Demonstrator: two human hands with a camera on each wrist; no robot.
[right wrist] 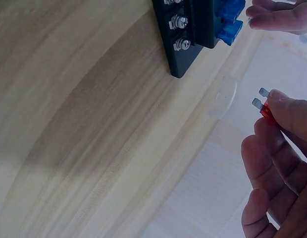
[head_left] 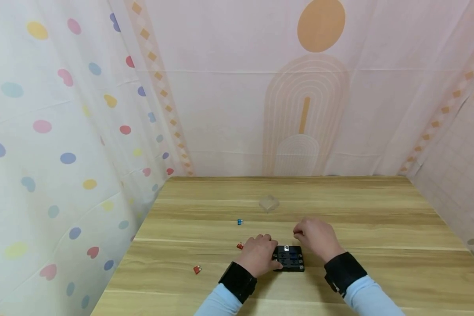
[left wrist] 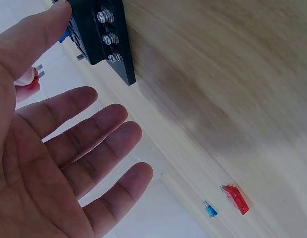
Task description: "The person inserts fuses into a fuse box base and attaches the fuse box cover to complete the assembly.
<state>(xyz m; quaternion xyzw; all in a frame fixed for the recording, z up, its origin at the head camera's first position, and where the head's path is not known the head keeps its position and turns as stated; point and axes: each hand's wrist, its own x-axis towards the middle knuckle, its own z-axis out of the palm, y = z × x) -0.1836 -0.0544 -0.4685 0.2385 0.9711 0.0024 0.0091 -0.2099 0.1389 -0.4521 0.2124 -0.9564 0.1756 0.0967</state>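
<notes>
A black fuse block (head_left: 293, 260) with screw terminals down its sides lies on the table between the hands. Blue blade fuses (right wrist: 230, 30) sit in its top. My left hand (head_left: 258, 254) is at the block's left side, its thumb at the block's edge. The other fingers of that hand extend loosely past the block in the left wrist view. Off the block's far right corner, my right hand (head_left: 317, 237) pinches a red blade fuse (right wrist: 266, 112) between thumb and forefinger. Its two metal prongs stick out, apart from the block.
Just beyond the left hand lies one red fuse (head_left: 240, 245), and another red fuse (head_left: 197, 269) is farther left. A blue fuse (head_left: 240, 222) lies farther back. Behind the block is a clear plastic cover (head_left: 269, 203). Patterned curtains (head_left: 229, 109) hang around the wooden table (head_left: 379, 219).
</notes>
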